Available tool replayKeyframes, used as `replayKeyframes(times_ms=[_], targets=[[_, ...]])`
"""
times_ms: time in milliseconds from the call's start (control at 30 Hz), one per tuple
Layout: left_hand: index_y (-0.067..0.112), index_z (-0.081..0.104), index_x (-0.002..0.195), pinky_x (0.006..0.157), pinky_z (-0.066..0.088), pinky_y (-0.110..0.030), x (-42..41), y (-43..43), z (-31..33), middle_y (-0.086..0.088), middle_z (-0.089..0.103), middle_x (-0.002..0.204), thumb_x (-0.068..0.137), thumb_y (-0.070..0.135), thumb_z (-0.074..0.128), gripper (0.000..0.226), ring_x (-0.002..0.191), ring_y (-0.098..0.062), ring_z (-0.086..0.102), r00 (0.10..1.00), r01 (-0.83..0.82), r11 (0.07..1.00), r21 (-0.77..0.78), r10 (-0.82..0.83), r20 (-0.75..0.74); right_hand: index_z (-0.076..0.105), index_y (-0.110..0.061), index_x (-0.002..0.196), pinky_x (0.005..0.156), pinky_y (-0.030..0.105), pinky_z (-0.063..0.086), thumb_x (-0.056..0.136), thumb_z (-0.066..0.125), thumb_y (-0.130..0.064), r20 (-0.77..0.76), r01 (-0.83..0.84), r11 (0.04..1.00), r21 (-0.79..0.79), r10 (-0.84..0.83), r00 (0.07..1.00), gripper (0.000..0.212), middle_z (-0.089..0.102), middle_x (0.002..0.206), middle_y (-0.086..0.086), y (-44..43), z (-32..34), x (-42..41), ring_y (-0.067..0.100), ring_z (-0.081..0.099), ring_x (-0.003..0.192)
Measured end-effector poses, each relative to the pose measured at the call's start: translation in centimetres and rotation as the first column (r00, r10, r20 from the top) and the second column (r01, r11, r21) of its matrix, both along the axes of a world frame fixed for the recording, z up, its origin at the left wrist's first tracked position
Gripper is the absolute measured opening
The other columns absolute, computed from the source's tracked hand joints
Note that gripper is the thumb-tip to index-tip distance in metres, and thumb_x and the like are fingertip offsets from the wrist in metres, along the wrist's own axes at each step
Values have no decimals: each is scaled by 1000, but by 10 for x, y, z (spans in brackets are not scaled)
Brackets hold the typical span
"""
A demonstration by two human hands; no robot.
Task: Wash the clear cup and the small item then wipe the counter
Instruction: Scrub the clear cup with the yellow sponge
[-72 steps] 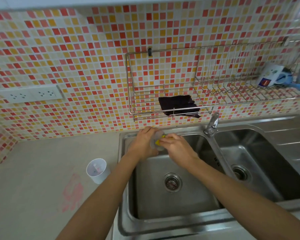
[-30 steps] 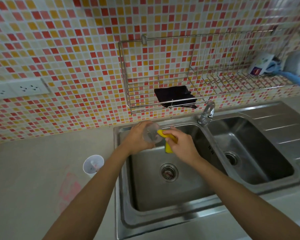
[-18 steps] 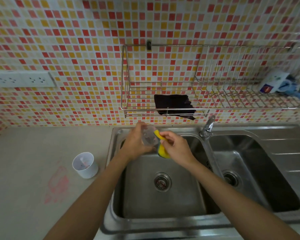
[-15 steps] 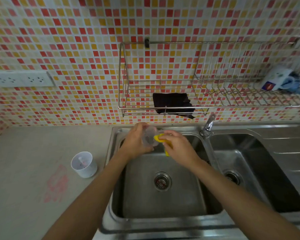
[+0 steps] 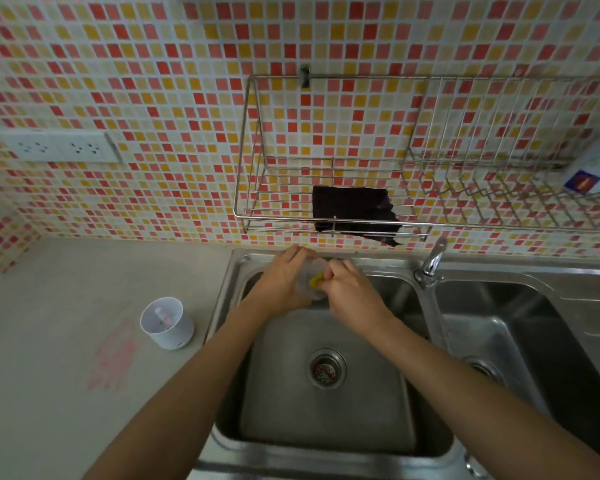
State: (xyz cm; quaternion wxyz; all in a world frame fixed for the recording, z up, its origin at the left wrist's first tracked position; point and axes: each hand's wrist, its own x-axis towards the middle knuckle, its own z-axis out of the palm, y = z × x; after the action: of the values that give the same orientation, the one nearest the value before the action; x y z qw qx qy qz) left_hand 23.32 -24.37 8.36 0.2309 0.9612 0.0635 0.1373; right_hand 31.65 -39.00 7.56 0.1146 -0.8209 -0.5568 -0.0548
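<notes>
Over the left sink basin (image 5: 326, 420), my left hand (image 5: 283, 282) grips a clear cup (image 5: 311, 270) from the left side. My right hand (image 5: 352, 294) holds a yellow sponge (image 5: 316, 280) pushed into the cup's mouth; only a small bit of yellow shows between the hands. A small white cup-like item (image 5: 167, 323) with something pinkish inside stands on the beige counter (image 5: 49, 341) left of the sink. A pink smear (image 5: 113, 355) marks the counter in front of it.
A dark cloth (image 5: 354, 213) lies in the wire rack (image 5: 257, 216) on the tiled wall above the sink. The tap (image 5: 432, 263) stands between the two basins, with no water visible. A white packet (image 5: 593, 171) sits at the rack's right end. Sockets (image 5: 59, 147) are on the left wall.
The sponge has gone deeper into the cup, so less yellow shows than half a second ago. Both hands stay together over the left basin. The view has shifted slightly.
</notes>
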Motion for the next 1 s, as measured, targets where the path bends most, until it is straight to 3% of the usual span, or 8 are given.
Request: replayKeyframes(times_ms=[100, 233, 367, 467, 667, 833, 1000], targets=[[11, 50, 126, 100, 38, -31, 6, -1, 4, -6, 52, 123, 62, 24, 84, 74, 114, -21, 47, 1000, 13, 1000, 10, -13, 0, 69, -10, 99, 80, 43, 48, 78, 66, -4, 23, 85, 993, 78, -88, 996, 22, 54, 100, 10, -2, -4, 3, 31, 48, 97], [13, 52, 127, 103, 39, -40, 9, 0, 2, -5, 54, 125, 65, 36, 83, 73, 117, -22, 47, 998, 54, 995, 82, -50, -43, 69, -15, 101, 84, 40, 46, 84, 61, -5, -130, -29, 998, 57, 36, 991, 21, 51, 99, 4, -8, -12, -2, 24, 43, 97], [22, 44, 134, 107, 33, -33, 9, 6, 2, 2, 50, 137, 62, 34, 83, 83, 127, -21, 40, 993, -7, 997, 77, 16, -113, 66, -18, 116, 84, 34, 49, 82, 68, -4, -35, -3, 989, 148, 9, 999, 36, 55, 107, 3, -23, -9, 24, 23, 46, 101], [20, 44, 135, 101, 26, -22, 10, 5, 4, 3, 49, 137, 63, 29, 85, 84, 126, -17, 41, 991, 8, 1000, -11, -9, -130, 63, -18, 122, 88, 32, 50, 86, 68, -7, -24, -1, 981, 193, 6, 1000, 39, 53, 116, 4, -25, -8, 28, 23, 46, 107], [22, 47, 134, 99, 43, -26, 5, 14, 6, 6, 55, 131, 60, 27, 88, 85, 118, -11, 51, 985, 8, 968, -252, -51, -163, 60, -12, 126, 91, 32, 50, 77, 71, -2, -38, -82, 980, 184, 90, 995, 52, 52, 123, 11, -37, -11, 19, 27, 49, 111], [25, 38, 134, 98, 45, -29, 4, 5, 2, 7, 53, 130, 62, 25, 88, 88, 119, -11, 50, 988, -15, 927, -375, -43, -145, 65, -10, 118, 83, 32, 54, 77, 73, -1, -64, -19, 958, 287, 39, 997, 43, 57, 115, 11, -32, -10, 18, 27, 54, 105], [22, 32, 128, 97, 42, -26, 6, -5, -4, 4, 49, 128, 57, 33, 91, 93, 120, -10, 46, 997, -46, 929, -367, 22, -67, 64, -11, 122, 88, 31, 51, 83, 68, -4, -69, -37, 961, 274, 58, 996, 39, 55, 118, 8, -31, 2, 22, 23, 51, 109]])
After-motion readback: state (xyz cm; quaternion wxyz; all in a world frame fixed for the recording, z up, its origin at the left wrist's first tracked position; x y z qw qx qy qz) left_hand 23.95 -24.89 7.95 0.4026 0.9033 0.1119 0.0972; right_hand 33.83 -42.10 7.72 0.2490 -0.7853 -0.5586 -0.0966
